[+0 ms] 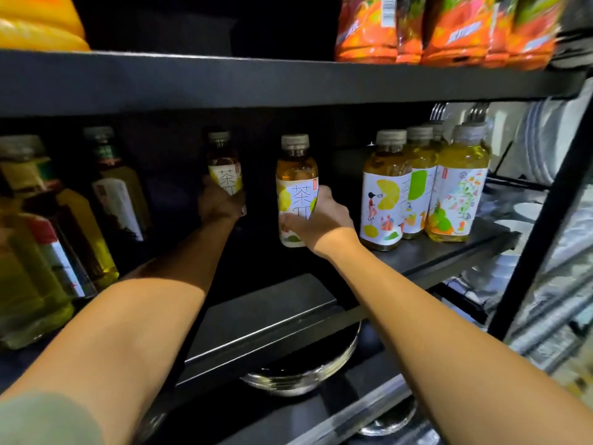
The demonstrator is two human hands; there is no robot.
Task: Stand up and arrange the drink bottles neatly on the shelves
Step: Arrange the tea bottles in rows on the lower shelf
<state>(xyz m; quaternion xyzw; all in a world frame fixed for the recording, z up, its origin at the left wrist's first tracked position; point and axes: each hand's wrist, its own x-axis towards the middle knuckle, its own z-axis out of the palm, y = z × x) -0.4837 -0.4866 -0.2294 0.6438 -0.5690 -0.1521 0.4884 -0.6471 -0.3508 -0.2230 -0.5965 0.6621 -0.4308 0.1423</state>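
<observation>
Fingers (290,224) of the right hand (316,220) are seen curled round the lower label of a clear plastic tea bottle with amber liquid, a grey cap and a white-and-yellow label (296,187), which is held upright near the middle of the black metal shelf (449,252); whether its base touches the shelf cannot be told. Further back in the shadow, a second, darker tea bottle with the same label (223,162) is gripped low by the left hand (219,203), its fingers wrapped round the far side and mostly hidden. To the right, a cluster of upright yellow-green drink bottles with illustrated white labels (423,187) is stood on the same shelf, touching one another. At the left edge, several tall bottles of yellow and dark liquid (57,236) are seen, blurred. On the shelf above, orange printed packets (442,30) are set at the right. Below the shelf, stacked metal bowls (305,374) are visible, and white plates (539,139) are racked beyond the frame at the right.
</observation>
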